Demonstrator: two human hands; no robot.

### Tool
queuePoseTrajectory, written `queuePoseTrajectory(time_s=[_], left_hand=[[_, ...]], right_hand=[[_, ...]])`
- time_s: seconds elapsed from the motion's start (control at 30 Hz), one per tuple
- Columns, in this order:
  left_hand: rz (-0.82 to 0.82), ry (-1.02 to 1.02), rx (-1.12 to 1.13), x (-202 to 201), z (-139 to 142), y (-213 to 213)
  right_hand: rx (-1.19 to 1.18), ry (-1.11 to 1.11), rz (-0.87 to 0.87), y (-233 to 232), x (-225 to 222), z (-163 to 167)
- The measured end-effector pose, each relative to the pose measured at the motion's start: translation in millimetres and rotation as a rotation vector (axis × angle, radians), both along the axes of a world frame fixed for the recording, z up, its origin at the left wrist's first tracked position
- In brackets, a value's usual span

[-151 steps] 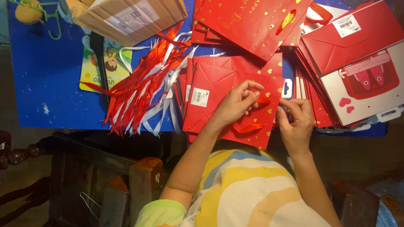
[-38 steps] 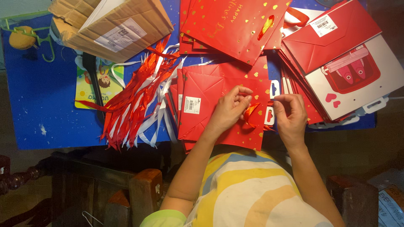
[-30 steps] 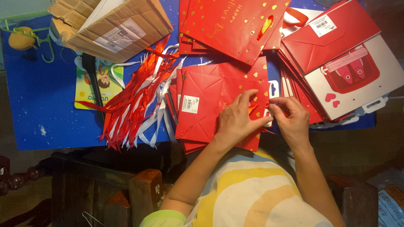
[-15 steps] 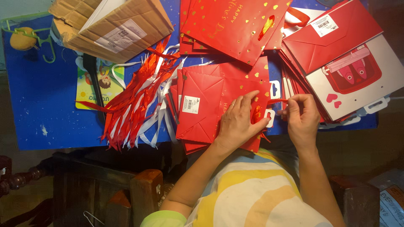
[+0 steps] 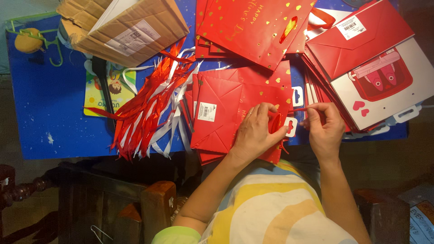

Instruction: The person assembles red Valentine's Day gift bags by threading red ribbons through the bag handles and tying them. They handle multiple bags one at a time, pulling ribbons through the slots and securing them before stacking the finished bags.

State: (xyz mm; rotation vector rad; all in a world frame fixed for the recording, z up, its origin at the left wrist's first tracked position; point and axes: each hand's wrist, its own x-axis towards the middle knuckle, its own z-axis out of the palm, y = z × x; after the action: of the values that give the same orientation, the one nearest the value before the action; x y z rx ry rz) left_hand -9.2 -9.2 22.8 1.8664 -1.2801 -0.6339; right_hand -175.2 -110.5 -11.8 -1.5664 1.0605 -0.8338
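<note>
Left hand (image 5: pixel 257 133) lay flat, fingers spread and slightly curled, pressing down on the top red gift bag (image 5: pixel 230 113) of a flattened stack, right under it. Right hand (image 5: pixel 323 126) was just beside the left, closed in a pinch on a thin red ribbon (image 5: pixel 298 110) that ran from its fingertips toward the bag's upper edge by the left hand's fingers. A small white tag (image 5: pixel 290 127) sat between the two hands.

Counter (image 5: pixel 49 113) was covered in bright blue, with a few white scuffs far left of the hands. Left of the left hand: loose pile of red and white ribbons (image 5: pixel 149 108), fanned out and reaching the counter's near edge. Beyond that pile: a colourful printed card (image 5: pixel 97 97) with a black strip across it, and a cardboard box (image 5: pixel 124 27) further up, tilted, flaps open. Far upper left corner: a green wire hanger (image 5: pixel 36 38) and a round orange thing, too small to tell.

Above the hands: more red bags with gold hearts (image 5: pixel 253 25), overlapping. Right of the right hand: a slanted stack of red bags topped by a white bag with a red picture (image 5: pixel 384 86), hanging over the counter's edge.

Room was dim. Dark wooden chair (image 5: pixel 113 203) below the left arm, near the person's striped yellow and white shirt (image 5: pixel 275 208). Floor brownish, mostly in shadow.
</note>
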Motion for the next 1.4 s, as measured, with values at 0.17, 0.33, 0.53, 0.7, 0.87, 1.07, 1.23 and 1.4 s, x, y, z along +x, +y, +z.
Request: queuePoseTrajectory(time_s=[0.17, 0.33, 0.53, 0.7, 0.87, 1.07, 1.23, 1.4], left_hand=[[-0.001, 0.029, -0.025, 2, 0, 0], [0.005, 0.098, 0.003, 2, -1, 1], [-0.020, 0.183, -0.017, 4, -3, 3], [-0.018, 0.211, -0.088, 10, 10, 4], [-0.033, 0.120, -0.229, 15, 43, 20], [-0.167, -0.086, -0.297, 8, 83, 32], [-0.112, -0.016, -0.322, 18, 102, 41], [-0.019, 0.033, -0.318, 31, 104, 42]], right_hand=[[0.077, -0.075, -0.027, -3, -4, -9], [0.234, -0.319, -0.067, -3, -5, -17], [0.385, -0.523, -0.007, 5, -9, 4], [0.046, -0.211, 0.422, 20, 0, 33], [-0.066, 0.101, 0.550, 23, 14, 53], [-0.169, 0.268, 0.635, 20, 26, 55], [-0.484, 0.228, 0.743, 23, 42, 61], [-0.489, 0.088, 0.691, 32, 32, 83]])
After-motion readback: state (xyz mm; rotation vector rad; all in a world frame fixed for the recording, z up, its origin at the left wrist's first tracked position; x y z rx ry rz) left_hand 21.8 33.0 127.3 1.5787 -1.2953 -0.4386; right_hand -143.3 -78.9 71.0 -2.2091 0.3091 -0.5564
